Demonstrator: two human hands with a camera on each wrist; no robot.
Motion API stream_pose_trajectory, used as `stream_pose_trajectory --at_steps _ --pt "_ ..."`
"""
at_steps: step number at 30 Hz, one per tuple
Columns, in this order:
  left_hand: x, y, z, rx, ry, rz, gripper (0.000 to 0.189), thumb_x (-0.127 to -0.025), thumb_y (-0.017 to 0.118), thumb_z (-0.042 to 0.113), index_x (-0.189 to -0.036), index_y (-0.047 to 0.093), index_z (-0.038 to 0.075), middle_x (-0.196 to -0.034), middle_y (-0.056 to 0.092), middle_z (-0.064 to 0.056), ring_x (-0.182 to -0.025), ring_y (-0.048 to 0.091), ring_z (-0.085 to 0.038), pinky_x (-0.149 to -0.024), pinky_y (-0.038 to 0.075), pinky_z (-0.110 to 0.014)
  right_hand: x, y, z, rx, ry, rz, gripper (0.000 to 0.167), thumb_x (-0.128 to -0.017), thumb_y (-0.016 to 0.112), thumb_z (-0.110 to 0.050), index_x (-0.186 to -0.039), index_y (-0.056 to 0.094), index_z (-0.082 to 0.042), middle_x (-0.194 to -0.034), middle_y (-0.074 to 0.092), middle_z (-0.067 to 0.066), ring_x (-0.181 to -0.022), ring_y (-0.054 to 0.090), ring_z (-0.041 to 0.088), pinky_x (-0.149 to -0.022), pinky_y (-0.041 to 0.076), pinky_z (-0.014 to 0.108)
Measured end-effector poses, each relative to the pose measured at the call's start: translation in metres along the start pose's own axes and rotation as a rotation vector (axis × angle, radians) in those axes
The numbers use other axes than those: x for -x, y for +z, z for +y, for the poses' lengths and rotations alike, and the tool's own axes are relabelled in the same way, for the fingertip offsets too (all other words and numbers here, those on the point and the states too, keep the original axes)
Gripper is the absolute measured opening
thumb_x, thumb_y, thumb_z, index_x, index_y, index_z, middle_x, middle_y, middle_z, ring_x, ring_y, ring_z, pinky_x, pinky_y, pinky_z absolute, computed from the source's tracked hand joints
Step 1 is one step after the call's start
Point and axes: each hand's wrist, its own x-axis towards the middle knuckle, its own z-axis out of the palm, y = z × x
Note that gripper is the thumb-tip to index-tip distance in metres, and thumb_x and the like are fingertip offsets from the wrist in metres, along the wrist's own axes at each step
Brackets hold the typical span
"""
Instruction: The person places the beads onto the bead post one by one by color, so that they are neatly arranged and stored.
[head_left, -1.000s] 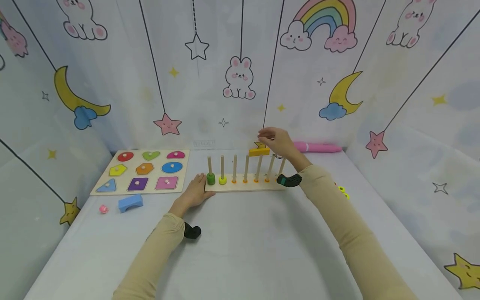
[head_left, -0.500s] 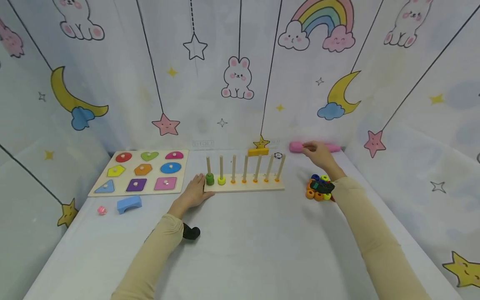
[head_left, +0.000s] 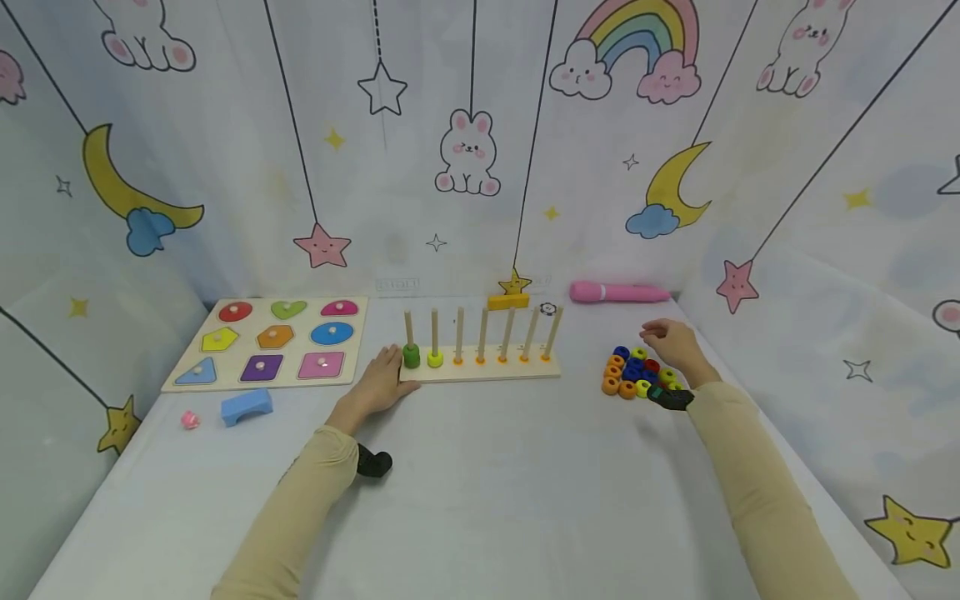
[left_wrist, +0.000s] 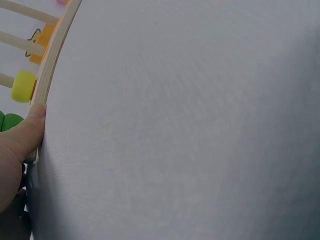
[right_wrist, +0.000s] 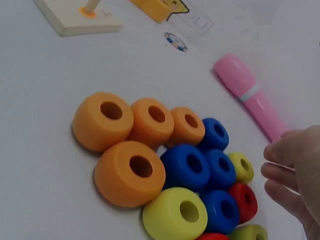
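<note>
My left hand [head_left: 377, 381] holds the left end of a wooden peg board [head_left: 483, 373], thumb along its front edge and fingers by its left side. Stacked green beads [head_left: 411, 356] sit on the leftmost peg. A yellow bead [head_left: 435, 359] is on the second peg; the other pegs stand bare. Over at the right, my right hand [head_left: 672, 343] hovers just beyond a cluster of loose beads [right_wrist: 130, 173] in orange, blue, yellow and red. Its fingers are loosely bent, with a gap between thumb and fingertips and nothing visible in it.
A shape puzzle board [head_left: 247, 367] lies at the back left, with a blue arch block [head_left: 247, 407] and a small pink piece [head_left: 190, 420] in front. At the back are a yellow block [head_left: 508, 302] and a thick pink pen [head_left: 618, 292]. Printed cloth walls enclose the table.
My right hand has moved right from above the peg board, past the pink pen, and down towards the loose beads. My left hand stays on the board. The head view has shifted slightly.
</note>
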Motion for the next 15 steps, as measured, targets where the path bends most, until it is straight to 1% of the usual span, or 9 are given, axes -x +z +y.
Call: stream_pose_trajectory --at_steps 5,8,12,15 --pt "0.002 -0.002 0.001 0.005 0.008 0.006 0.077 -0.095 0.057 0.031 -0.140 0.021 -0.019 -0.147 0.019 -0.036 -0.137 0.013 -0.047 -0.112 0.015 -0.055 0.004 0.004 0.016 0.035 0.013 -0.041 0.040 -0.098 0.052 -0.020 -0.129 0.049 0.006 -0.122 0.056 0.026 -0.112 0.052 0.040 -0.094 0.043 0.053" --pt "0.002 -0.002 0.002 0.001 0.007 0.005 0.076 -0.095 0.057 0.031 -0.140 0.021 -0.019 -0.147 0.019 -0.035 -0.137 0.014 -0.046 -0.112 0.014 -0.054 0.004 0.009 0.022 0.050 0.016 -0.047 0.041 -0.097 0.053 -0.021 -0.129 0.049 0.005 -0.121 0.057 0.026 -0.113 0.051 0.040 -0.097 0.040 0.054" --pt "0.002 -0.001 0.002 -0.007 0.005 0.008 0.076 -0.095 0.057 0.032 -0.140 0.022 -0.018 -0.147 0.019 -0.035 -0.137 0.014 -0.046 -0.112 0.015 -0.054 0.003 0.013 0.020 0.049 0.006 -0.054 0.040 -0.097 0.054 -0.019 -0.128 0.050 0.005 -0.120 0.058 0.025 -0.111 0.053 0.040 -0.097 0.040 0.054" --pt "0.003 -0.001 0.002 0.001 0.006 0.015 0.076 -0.095 0.057 0.032 -0.140 0.022 -0.018 -0.147 0.020 -0.035 -0.137 0.015 -0.046 -0.112 0.015 -0.054 0.002 0.014 0.014 0.051 -0.004 -0.073 0.040 -0.095 0.056 -0.018 -0.128 0.051 0.005 -0.119 0.058 0.025 -0.109 0.053 0.039 -0.096 0.041 0.053"
